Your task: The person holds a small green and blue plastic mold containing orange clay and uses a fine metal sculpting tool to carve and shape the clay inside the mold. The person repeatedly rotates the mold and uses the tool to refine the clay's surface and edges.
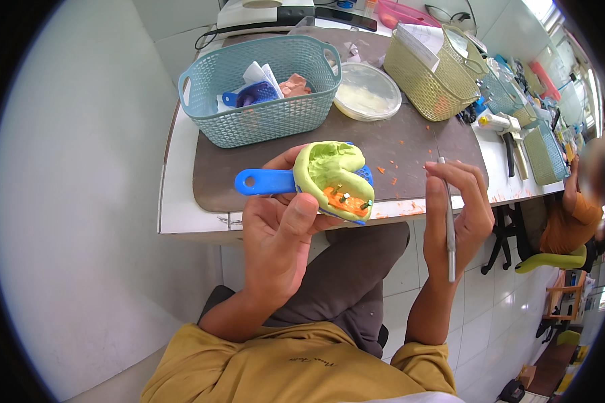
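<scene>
In my left hand point(279, 232) is a blue dental impression tray point(269, 181), held up over the front edge of the table with its handle pointing left. Yellow-green impression material point(316, 164) fills it in a horseshoe shape. On its near right side sits a patch of orange material point(343, 203) with several small metal pins standing out of it. My right hand point(460, 208), apart from the tray, grips a slim metal scalpel handle-like tool point(450, 235) between thumb and fingers. The tool's upper tip is too small to make out.
A blue-grey basket point(262, 127) holding another blue tray and paper stands behind my left hand. Beside it lies a round clear-lidded tub point(366, 94). A yellowish basket point(437, 74) stands farther right. Orange shavings point(381, 169) dot the brown mat point(417, 148). A co-worker point(571, 215) sits at far right.
</scene>
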The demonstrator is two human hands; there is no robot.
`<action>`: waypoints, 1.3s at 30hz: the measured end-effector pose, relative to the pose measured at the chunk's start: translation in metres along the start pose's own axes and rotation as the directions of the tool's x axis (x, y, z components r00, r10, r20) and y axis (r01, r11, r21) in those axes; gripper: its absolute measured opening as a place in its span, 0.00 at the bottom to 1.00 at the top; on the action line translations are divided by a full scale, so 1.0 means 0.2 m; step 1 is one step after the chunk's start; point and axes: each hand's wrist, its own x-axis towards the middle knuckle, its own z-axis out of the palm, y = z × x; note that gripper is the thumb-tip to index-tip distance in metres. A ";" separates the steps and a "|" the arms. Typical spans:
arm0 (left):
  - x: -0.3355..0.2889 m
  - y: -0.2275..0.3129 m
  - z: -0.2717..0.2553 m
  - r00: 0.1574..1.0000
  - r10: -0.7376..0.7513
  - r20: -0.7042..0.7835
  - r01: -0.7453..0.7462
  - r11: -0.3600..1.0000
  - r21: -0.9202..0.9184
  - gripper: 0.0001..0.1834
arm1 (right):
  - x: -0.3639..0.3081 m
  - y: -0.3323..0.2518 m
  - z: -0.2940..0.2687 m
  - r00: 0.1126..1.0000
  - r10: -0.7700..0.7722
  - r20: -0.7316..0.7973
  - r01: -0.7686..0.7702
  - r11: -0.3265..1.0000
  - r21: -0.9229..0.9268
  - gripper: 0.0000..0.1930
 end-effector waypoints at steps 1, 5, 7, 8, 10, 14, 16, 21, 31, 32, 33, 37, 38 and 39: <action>0.00 0.01 0.00 1.000 0.004 -0.005 -0.004 1.000 0.004 0.31 | 0.00 -0.01 0.00 0.998 -0.062 -0.016 0.063 0.998 0.003 0.06; 0.00 0.02 0.01 1.000 0.016 -0.025 -0.017 1.000 -0.007 0.31 | -0.04 -0.10 -0.01 0.993 -0.114 -0.019 0.115 0.954 0.276 0.11; 0.00 0.01 0.00 0.998 0.050 -0.032 -0.050 0.999 0.020 0.32 | -0.06 -0.14 -0.01 0.984 -0.176 0.042 0.145 0.906 0.397 0.13; 0.00 0.00 0.00 0.996 0.079 -0.034 -0.077 0.996 0.053 0.33 | -0.05 -0.18 -0.02 0.981 -0.167 0.095 0.118 0.914 0.387 0.14; -0.01 -0.02 0.00 0.990 0.136 -0.024 -0.134 0.987 0.093 0.35 | -0.06 -0.19 -0.01 0.971 -0.213 0.109 0.161 0.918 0.362 0.14; -0.02 -0.02 0.01 0.968 0.249 0.019 -0.249 0.959 0.133 0.37 | -0.07 -0.20 0.01 0.963 -0.242 0.121 0.187 0.919 0.347 0.13; -0.02 -0.02 0.01 0.960 0.278 0.024 -0.279 0.949 0.145 0.37 | -0.07 -0.19 0.01 0.959 -0.256 0.123 0.203 0.920 0.335 0.13; -0.02 -0.03 0.01 0.968 0.250 0.012 -0.250 0.960 0.129 0.37 | -0.08 -0.19 0.00 0.957 -0.264 0.122 0.213 0.921 0.325 0.12; -0.03 -0.01 0.02 0.976 0.216 0.005 -0.215 0.969 0.122 0.37 | -0.08 -0.18 0.00 0.943 -0.308 0.124 0.262 0.919 0.293 0.09; -0.03 -0.01 0.02 0.977 0.214 0.009 -0.214 0.969 0.124 0.37 | -0.07 -0.17 0.00 0.940 -0.317 0.123 0.272 0.918 0.288 0.09; -0.03 -0.01 0.02 0.977 0.212 0.013 -0.212 0.969 0.125 0.37 | -0.07 -0.17 0.00 0.937 -0.327 0.123 0.282 0.917 0.283 0.09; -0.03 -0.01 0.02 0.973 0.230 0.016 -0.229 0.961 0.152 0.38 | -0.07 -0.19 -0.01 0.934 -0.330 0.138 0.294 0.928 0.230 0.10; -0.03 -0.01 0.02 0.968 0.250 0.014 -0.248 0.952 0.179 0.38 | -0.07 -0.19 -0.01 0.933 -0.330 0.144 0.294 0.929 0.224 0.10; -0.03 -0.01 0.03 0.963 0.270 0.012 -0.266 0.942 0.206 0.38 | -0.07 -0.20 -0.01 0.932 -0.330 0.151 0.294 0.931 0.218 0.10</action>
